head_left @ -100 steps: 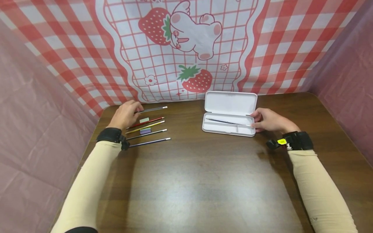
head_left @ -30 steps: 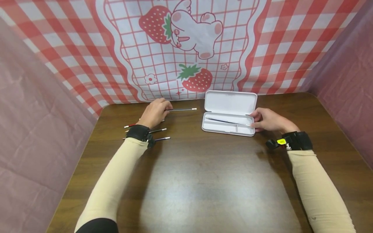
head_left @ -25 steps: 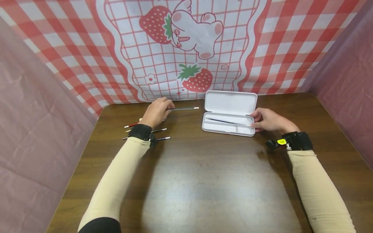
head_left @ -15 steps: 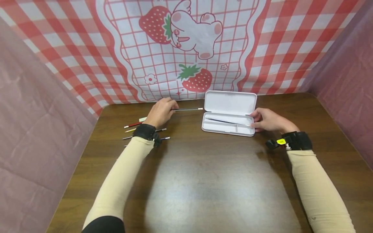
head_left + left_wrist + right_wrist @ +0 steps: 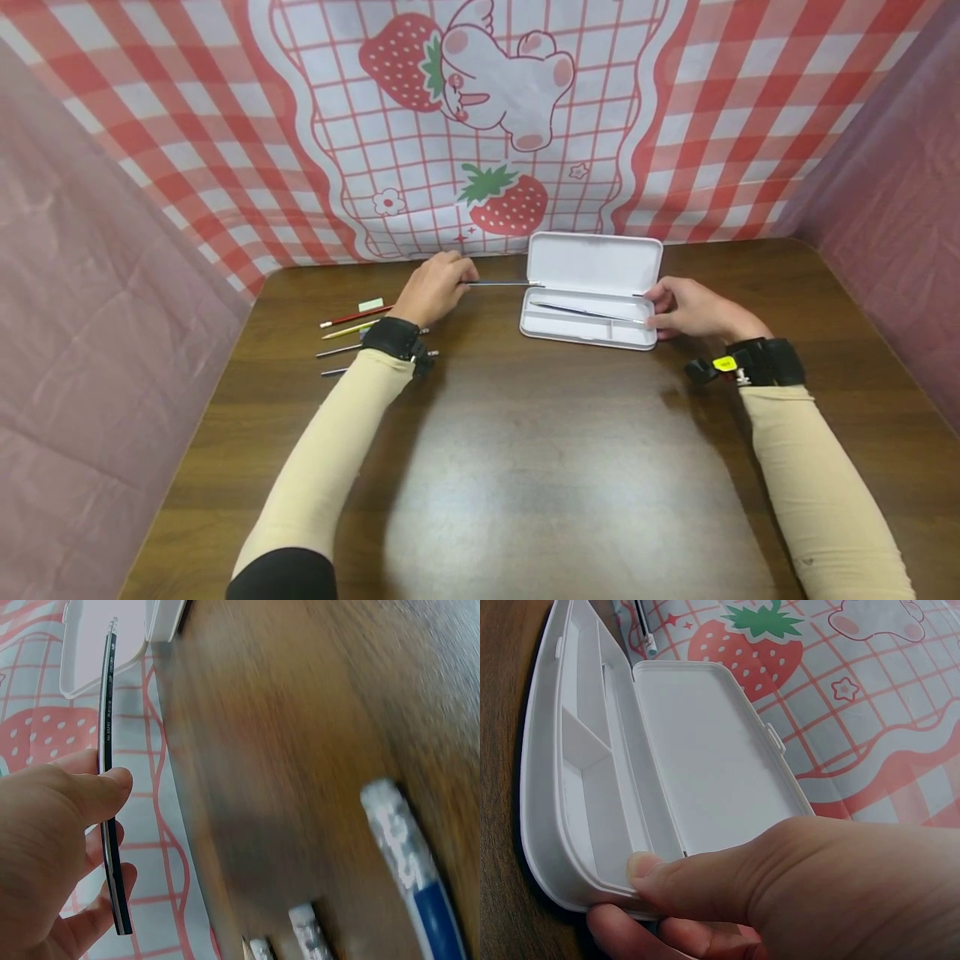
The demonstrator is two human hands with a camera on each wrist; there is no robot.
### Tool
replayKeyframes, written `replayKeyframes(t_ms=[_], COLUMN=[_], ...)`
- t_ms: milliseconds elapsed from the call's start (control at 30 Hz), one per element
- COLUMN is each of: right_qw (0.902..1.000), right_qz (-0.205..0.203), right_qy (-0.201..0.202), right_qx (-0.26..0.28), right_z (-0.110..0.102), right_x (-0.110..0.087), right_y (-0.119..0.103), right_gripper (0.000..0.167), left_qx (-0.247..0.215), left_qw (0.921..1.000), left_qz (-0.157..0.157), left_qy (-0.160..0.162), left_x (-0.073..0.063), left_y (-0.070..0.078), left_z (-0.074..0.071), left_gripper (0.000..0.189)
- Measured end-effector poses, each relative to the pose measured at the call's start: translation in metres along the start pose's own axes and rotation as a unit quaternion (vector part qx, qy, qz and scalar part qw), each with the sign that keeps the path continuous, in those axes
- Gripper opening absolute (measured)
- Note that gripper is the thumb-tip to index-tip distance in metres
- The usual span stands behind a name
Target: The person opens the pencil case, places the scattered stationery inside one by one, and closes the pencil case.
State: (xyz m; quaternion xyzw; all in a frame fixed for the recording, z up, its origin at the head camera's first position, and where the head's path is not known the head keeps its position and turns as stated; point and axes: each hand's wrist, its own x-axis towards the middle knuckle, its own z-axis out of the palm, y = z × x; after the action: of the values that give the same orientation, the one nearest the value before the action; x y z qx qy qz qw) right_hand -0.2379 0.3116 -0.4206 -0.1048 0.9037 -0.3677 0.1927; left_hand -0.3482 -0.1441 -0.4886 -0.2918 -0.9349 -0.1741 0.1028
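Currently, the left hand (image 5: pixel 438 287) has its fingers clamped on a slim black pencil (image 5: pixel 108 735) with a silvery, white-tipped end, which points right toward the far left corner of a white hinged pencil case (image 5: pixel 592 265), lid raised; whether tip and case touch, I cannot tell. The right hand (image 5: pixel 693 308) pinches the case's right end wall between its fingers, covering that corner. A slim silvery-dark pencil (image 5: pixel 585 313) slants inside the case. At left, the wrist and its black band (image 5: pixel 392 336) hide parts of a red pencil (image 5: pixel 356 316), a yellow pencil (image 5: pixel 351 330), a grey pencil (image 5: pixel 337 352), a dark blue pencil (image 5: pixel 334 372) and most of a purple eraser (image 5: pixel 364 333); a pale green eraser (image 5: pixel 371 305) lies beyond them. The brown wooden desk (image 5: pixel 540 467) spreads broadly on the near side, between the cream sleeves (image 5: pixel 318 458); at its far edge, the lid stands close to the checked red-and-white cloth (image 5: pixel 720 158).
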Motion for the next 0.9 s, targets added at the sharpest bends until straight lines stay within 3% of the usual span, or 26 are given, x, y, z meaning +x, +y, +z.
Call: replayKeyframes(t_ms=[133, 200, 467, 633, 700, 767, 867, 900], right_qw=[1.0000, 1.0000, 1.0000, 1.0000, 1.0000, 1.0000, 1.0000, 1.0000], right_qz=[-0.003, -0.003, 0.003, 0.005, 0.004, 0.004, 0.005, 0.005], right_qy=[-0.001, -0.002, -0.003, -0.003, -0.003, -0.003, -0.003, -0.003], right_qx=[0.004, 0.002, -0.004, -0.003, -0.005, -0.007, -0.006, -0.006], right_z=[0.000, 0.000, -0.001, -0.001, -0.001, -0.001, -0.001, -0.001], right_x=[0.000, 0.000, 0.000, 0.000, -0.001, -0.001, -0.001, -0.001], right_y=[-0.002, -0.001, 0.000, 0.000, -0.001, -0.001, -0.001, -0.001], right_gripper=[0.046, 0.046, 0.048, 0.048, 0.047, 0.047, 0.048, 0.048], left_qx=[-0.004, -0.001, 0.008, 0.015, 0.016, 0.011, 0.005, 0.001], left_qw=[0.9999, 1.0000, 0.9999, 0.9995, 0.9991, 0.9994, 0.9991, 0.9992], left_qz=[0.000, 0.008, 0.002, 0.020, 0.028, 0.029, 0.037, 0.036], left_qy=[-0.010, 0.000, -0.007, 0.021, 0.029, 0.018, 0.018, 0.016], left_x=[0.004, 0.005, 0.001, 0.010, 0.007, 0.003, 0.010, 0.016], left_y=[0.006, 0.009, 0.056, 0.052, 0.062, 0.081, 0.072, 0.062], left_z=[0.004, 0.006, -0.020, 0.003, -0.003, -0.020, -0.005, 0.009], left_gripper=[0.016, 0.016, 0.011, 0.015, 0.014, 0.012, 0.013, 0.014])
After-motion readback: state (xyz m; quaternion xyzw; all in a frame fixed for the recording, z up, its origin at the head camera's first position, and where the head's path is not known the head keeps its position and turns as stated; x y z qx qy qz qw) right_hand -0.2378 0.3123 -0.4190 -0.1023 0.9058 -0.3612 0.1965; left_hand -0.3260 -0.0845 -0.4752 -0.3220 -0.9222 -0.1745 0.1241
